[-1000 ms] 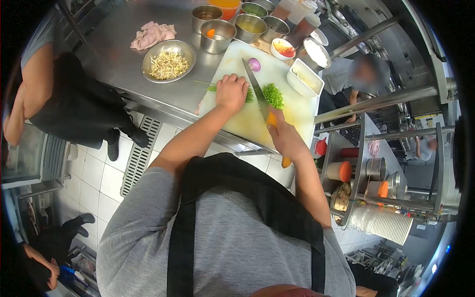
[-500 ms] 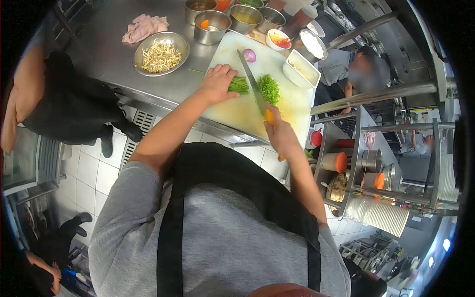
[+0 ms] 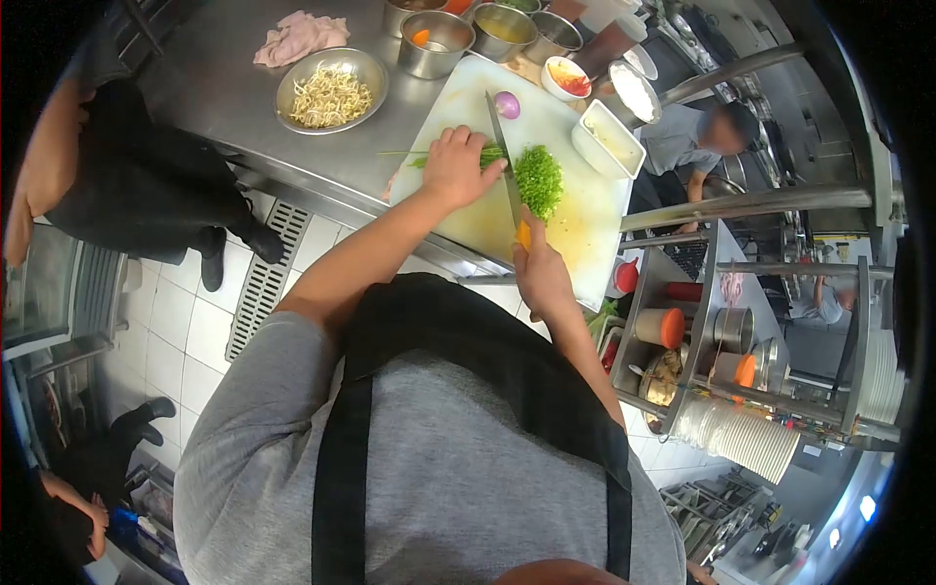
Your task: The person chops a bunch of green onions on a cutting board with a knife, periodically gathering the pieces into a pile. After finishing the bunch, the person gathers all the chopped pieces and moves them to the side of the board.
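My left hand presses down on a bunch of thin green stalks, chives or scallions, on the white cutting board. Its fingers are closed over the bunch, and long ends trail out to the left. In my right hand is the orange handle of a long kitchen knife. The blade stands just beside my left thumb, at the cut end of the bunch. Against the blade's right side lies a heap of finely chopped greens. A peeled purple onion sits close to the knife tip.
A white rectangular tub and a small bowl of red slices stand at the board's right edge. Bean sprouts fill a steel bowl to the left, near a pink cloth. Metal pots line the back. Another person's dark apron is at left.
The chopped heap has grown and the uncut bunch showing between my left hand and the blade is shorter. My left hand is closer to the knife. The whole view has shifted slightly.
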Demonstrator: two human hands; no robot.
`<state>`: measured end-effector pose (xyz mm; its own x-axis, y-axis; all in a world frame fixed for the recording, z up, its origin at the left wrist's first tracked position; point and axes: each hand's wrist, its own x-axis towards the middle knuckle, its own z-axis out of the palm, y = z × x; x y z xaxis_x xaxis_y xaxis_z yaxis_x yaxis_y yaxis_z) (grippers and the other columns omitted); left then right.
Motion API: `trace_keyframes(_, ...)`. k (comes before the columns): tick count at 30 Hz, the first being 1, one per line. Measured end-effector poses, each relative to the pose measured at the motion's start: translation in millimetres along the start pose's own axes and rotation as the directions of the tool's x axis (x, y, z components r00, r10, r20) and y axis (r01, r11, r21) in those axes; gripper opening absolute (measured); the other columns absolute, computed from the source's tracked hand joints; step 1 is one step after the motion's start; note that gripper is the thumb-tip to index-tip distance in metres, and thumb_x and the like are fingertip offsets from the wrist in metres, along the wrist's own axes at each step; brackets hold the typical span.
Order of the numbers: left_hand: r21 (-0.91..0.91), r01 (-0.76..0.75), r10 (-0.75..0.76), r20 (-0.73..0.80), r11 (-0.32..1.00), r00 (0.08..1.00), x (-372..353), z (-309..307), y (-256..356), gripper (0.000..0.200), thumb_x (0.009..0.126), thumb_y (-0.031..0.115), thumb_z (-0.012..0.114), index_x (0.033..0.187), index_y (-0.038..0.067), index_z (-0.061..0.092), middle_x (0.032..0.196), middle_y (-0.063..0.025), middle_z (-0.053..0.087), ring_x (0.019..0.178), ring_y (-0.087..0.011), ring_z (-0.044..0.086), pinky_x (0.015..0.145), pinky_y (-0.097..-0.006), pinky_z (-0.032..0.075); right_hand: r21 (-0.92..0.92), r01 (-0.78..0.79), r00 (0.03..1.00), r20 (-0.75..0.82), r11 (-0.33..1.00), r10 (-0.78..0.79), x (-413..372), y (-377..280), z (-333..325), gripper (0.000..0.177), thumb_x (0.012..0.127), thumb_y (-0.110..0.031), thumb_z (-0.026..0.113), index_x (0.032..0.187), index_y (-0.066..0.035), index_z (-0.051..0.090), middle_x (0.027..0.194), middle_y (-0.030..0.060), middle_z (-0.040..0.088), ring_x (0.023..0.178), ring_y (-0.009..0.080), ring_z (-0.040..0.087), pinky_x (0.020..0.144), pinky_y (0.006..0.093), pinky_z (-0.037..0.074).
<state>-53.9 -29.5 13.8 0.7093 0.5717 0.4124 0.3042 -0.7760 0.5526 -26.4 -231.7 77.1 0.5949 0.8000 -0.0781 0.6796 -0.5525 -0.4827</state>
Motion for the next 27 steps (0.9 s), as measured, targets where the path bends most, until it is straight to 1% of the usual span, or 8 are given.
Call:
trace_keyframes(3,0.014,0.134,-0.135,0.098,0.991,0.986,11,1,5,0.030,0.086,0.033,0.063,0.103,0.009,0.063,0.106,-0.0102,0.058,0.106,-0.0283,0.052,0.088,-0.0432,0.043,0.055,-0.136,0.984,0.122,0.989,0.129,0,-8,-9,0.053,0.093,-0.013,0.047,0.142,-0.012,0.027,0.087,0.0300,0.064,0.081,0.0476,0.062,0.073,0.0550,0.047)
trace_keyframes(9,-0.003,0.248,-0.246,0.129,0.969,0.961,23,6,0,0.020,0.083,0.027,0.064,0.097,0.012,0.066,0.101,-0.0088,0.062,0.101,-0.0301,0.057,0.084,-0.0449,0.047,0.064,-0.128,0.986,0.116,0.990,0.120,0,-7,-11,0.053,0.093,-0.012,0.047,0.143,-0.012,0.027,0.081,0.0303,0.064,0.077,0.0485,0.062,0.072,0.0555,0.047)
trace_keyframes(15,0.158,0.270,-0.296,0.177,0.950,0.939,32,12,0,0.019,0.082,0.026,0.064,0.096,0.013,0.068,0.106,-0.0089,0.062,0.104,-0.0297,0.057,0.089,-0.0444,0.047,0.069,-0.125,0.988,0.101,0.990,0.117,0,-4,-8,0.054,0.093,-0.012,0.047,0.143,-0.013,0.027,0.079,0.0304,0.063,0.077,0.0488,0.061,0.072,0.0561,0.047)
trace_keyframes(18,0.201,0.304,-0.349,0.243,0.931,0.905,41,9,1,0.019,0.082,0.025,0.064,0.097,0.015,0.068,0.109,-0.0077,0.062,0.105,-0.0289,0.057,0.089,-0.0451,0.046,0.111,-0.194,0.973,0.150,0.975,0.176,-2,-11,-16,0.054,0.093,-0.013,0.048,0.143,-0.014,0.027,0.081,0.0302,0.063,0.078,0.0486,0.061,0.072,0.0562,0.047)
trace_keyframes(21,0.214,0.224,-0.269,0.213,0.951,0.939,43,-10,2,0.014,0.083,0.023,0.062,0.094,0.017,0.069,0.106,-0.0053,0.063,0.105,-0.0281,0.057,0.089,-0.0456,0.046,0.105,-0.117,0.991,0.081,0.988,0.109,-1,1,-8,0.054,0.092,-0.013,0.048,0.142,-0.014,0.027,0.082,0.0296,0.064,0.079,0.0483,0.061,0.073,0.0557,0.047)
trace_keyframes(22,0.253,0.143,-0.192,0.183,0.957,0.964,42,-13,-3,0.013,0.083,0.022,0.062,0.092,0.017,0.070,0.104,-0.0047,0.064,0.105,-0.0275,0.057,0.089,-0.0458,0.045,0.106,-0.140,0.986,0.103,0.985,0.129,-2,2,-10,0.053,0.092,-0.015,0.048,0.141,-0.014,0.029,0.085,0.0294,0.064,0.080,0.0476,0.061,0.075,0.0549,0.047)
trace_keyframes(24,0.329,-0.022,-0.022,0.132,0.944,0.991,45,-20,-14,0.011,0.083,0.022,0.061,0.088,0.018,0.071,0.100,-0.0036,0.065,0.105,-0.0262,0.057,0.088,-0.0460,0.045,0.141,-0.104,0.992,0.079,0.985,0.094,-3,3,-10,0.050,0.094,-0.013,0.044,0.142,-0.016,0.028,0.083,0.0302,0.063,0.061,0.0443,0.060,0.053,0.0497,0.051)
trace_keyframes(27,0.398,-0.195,0.061,0.324,0.897,0.944,54,-27,-14,0.013,0.083,0.021,0.061,0.088,0.018,0.072,0.097,-0.0039,0.066,0.106,-0.0258,0.057,0.088,-0.0448,0.045,0.187,-0.079,0.995,0.069,0.979,0.067,-4,7,-10,0.049,0.095,-0.013,0.042,0.142,-0.017,0.028,0.080,0.0304,0.062,0.049,0.0416,0.059,0.040,0.0470,0.052)
